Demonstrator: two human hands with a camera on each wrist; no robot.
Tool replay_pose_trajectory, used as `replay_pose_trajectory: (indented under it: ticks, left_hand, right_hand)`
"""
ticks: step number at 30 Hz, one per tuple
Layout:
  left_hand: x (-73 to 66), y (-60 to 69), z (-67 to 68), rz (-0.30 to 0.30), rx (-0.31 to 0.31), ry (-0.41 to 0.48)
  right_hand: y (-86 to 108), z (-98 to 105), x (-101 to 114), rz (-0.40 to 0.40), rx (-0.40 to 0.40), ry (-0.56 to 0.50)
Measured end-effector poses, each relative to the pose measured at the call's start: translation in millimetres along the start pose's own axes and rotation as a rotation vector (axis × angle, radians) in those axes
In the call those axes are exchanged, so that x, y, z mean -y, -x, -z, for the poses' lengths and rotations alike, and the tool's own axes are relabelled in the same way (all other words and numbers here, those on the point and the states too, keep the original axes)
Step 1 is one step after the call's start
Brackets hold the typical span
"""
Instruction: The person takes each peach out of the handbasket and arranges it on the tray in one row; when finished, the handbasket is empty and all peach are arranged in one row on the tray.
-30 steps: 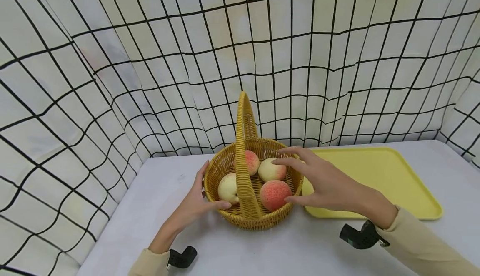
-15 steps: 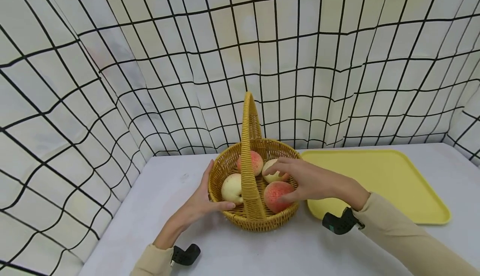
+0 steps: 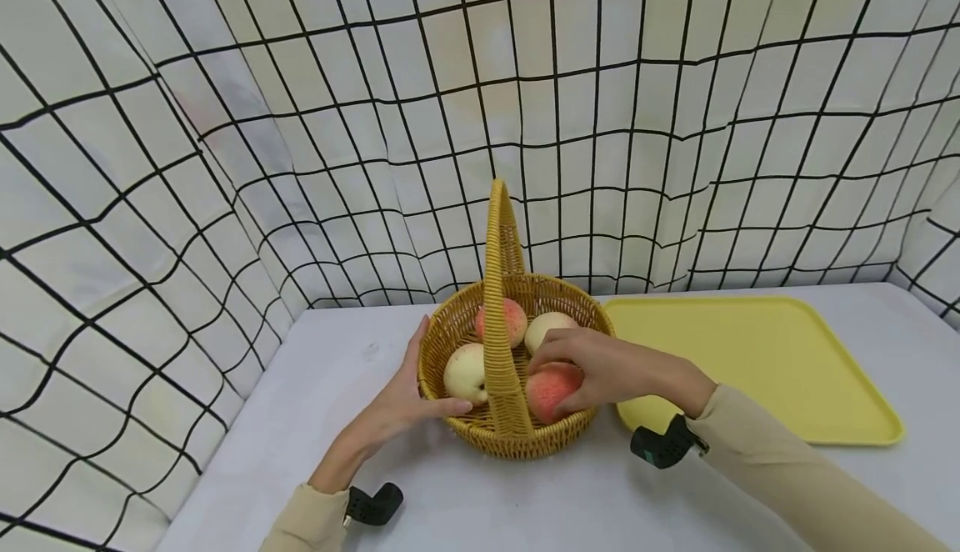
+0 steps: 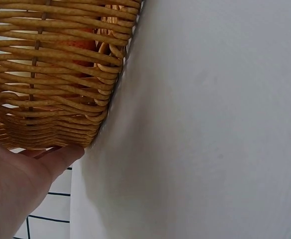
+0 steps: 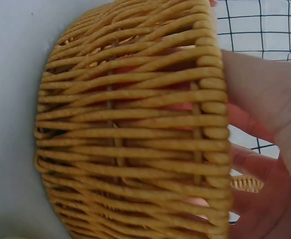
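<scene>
A woven wicker basket [image 3: 517, 449] with a tall arched handle [image 3: 495, 310] stands on the table, several peaches inside. My left hand [image 3: 401, 406] holds its left side, thumb over the rim and fingers along the outer wall; in the left wrist view, that hand [image 4: 16, 184] lies against the weave [image 4: 50, 94]. Reaching over the right rim, my right hand [image 3: 611, 364] grips a red peach [image 3: 551, 389] between thumb and fingers. Behind it is a pale peach [image 3: 550, 327], partly covered. A cream peach [image 3: 463, 373] and a pinkish one [image 3: 513, 323] lie near the handle.
To the right of the basket a yellow tray [image 3: 750, 360] lies flat on the white table [image 3: 480, 510]. White sheets under a black grid net [image 3: 600, 160] rise behind the table and on both sides.
From above the right rim, my right hand has moved left and down into the basket and its fingers have closed round the red peach. The left hand keeps its hold on the basket.
</scene>
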State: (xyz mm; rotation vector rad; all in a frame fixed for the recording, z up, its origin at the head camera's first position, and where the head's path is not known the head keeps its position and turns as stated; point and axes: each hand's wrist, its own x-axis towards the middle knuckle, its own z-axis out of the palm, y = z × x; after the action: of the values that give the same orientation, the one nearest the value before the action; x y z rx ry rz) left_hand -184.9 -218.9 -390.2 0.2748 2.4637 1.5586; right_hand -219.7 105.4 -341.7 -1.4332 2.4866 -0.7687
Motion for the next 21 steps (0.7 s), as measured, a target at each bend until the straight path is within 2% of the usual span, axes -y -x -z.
replay_pose_trajectory:
  ticks: [9,21]
  left_hand:
    - [-1.6,-0.9,-0.8,0.021,-0.003,0.0]
    - [0.3,-0.8,0.3,0.014,-0.01,0.007]
  right_hand:
    - [-8.0,-12,-4,-0.008,0.029,-0.104]
    - [-6.6,-14,-1,0.042,-0.135,-0.123]
